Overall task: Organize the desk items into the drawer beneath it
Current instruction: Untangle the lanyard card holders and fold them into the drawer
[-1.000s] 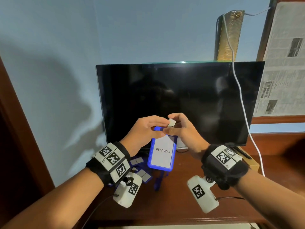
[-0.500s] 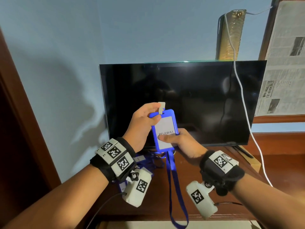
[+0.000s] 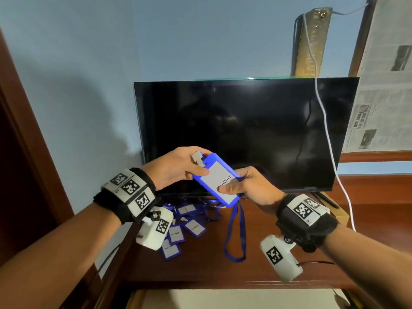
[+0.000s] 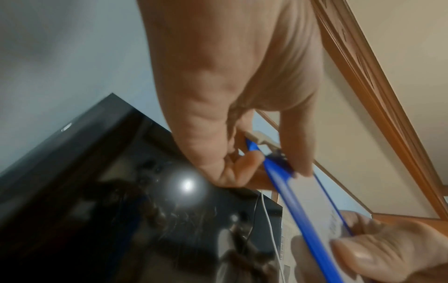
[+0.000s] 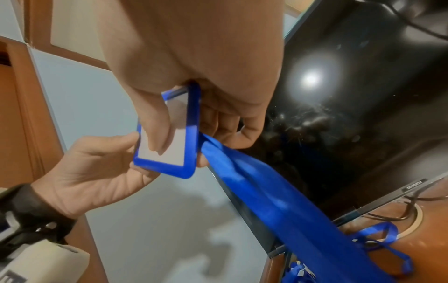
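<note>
A blue badge holder with a white card reading PELAWAT is held slanted above the wooden desk, in front of the TV. My left hand pinches its upper end beside the white clip. My right hand grips the lower end, thumb pressed on the card. Its blue lanyard hangs in a loop down to the desk. In the right wrist view the badge holder sits between thumb and fingers, and the lanyard trails off below. Several more blue badge holders lie piled at the desk's left.
A black TV stands at the back of the desk, with a white cable running down its right side. A cardboard box sits at right. Newspaper covers the right wall. A pale surface shows below the desk's front edge.
My right hand slid from the clip end down to the badge holder's lower end. The holder went from upright to slanted, and the lanyard swung free of the pile.
</note>
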